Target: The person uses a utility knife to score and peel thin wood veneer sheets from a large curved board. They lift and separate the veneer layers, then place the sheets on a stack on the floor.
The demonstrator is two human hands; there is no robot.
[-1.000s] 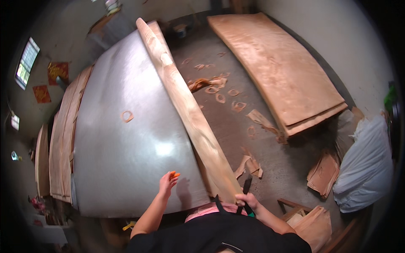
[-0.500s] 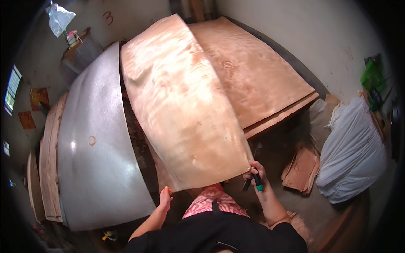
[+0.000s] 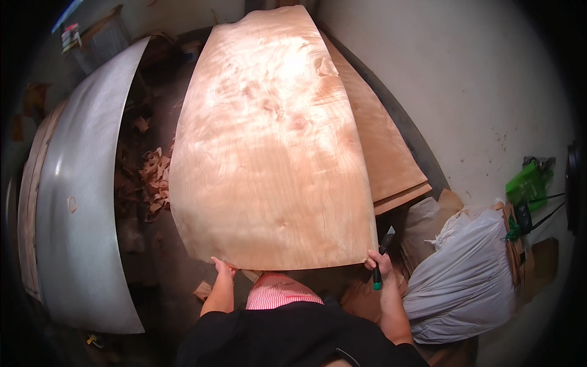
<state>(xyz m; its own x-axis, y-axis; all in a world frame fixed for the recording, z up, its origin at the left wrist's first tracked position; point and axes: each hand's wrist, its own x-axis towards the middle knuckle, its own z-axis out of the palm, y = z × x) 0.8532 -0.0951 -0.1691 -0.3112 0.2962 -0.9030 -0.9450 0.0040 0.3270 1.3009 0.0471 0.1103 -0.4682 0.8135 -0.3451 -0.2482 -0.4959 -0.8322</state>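
A large, thin sheet of wood veneer point(image 3: 269, 159) stretches away from me, its near edge at my waist. My left hand point(image 3: 224, 268) is closed on the sheet's near edge toward its left corner, fingers partly hidden. At the near right corner, my right hand point(image 3: 380, 263) grips the sheet and also holds a knife point(image 3: 377, 280) with a dark, green-ended handle. The knife's pale blade points up and away from me, beside the sheet. Beneath the sheet's right side shows a stack of similar veneer sheets point(image 3: 382, 147), mostly covered.
To the left stands a metal-topped table point(image 3: 79, 183), with wood sheets point(image 3: 33, 202) beyond it. Veneer scraps point(image 3: 158, 177) litter the floor between table and stack. A white sack point(image 3: 461, 275) and a green bag point(image 3: 529, 186) sit at the right by the wall point(image 3: 477, 92).
The veneer sheet has shifted right, away from the metal-topped table and over the stack. Both hands went with it, and my left hand now grips its edge. My view has turned right.
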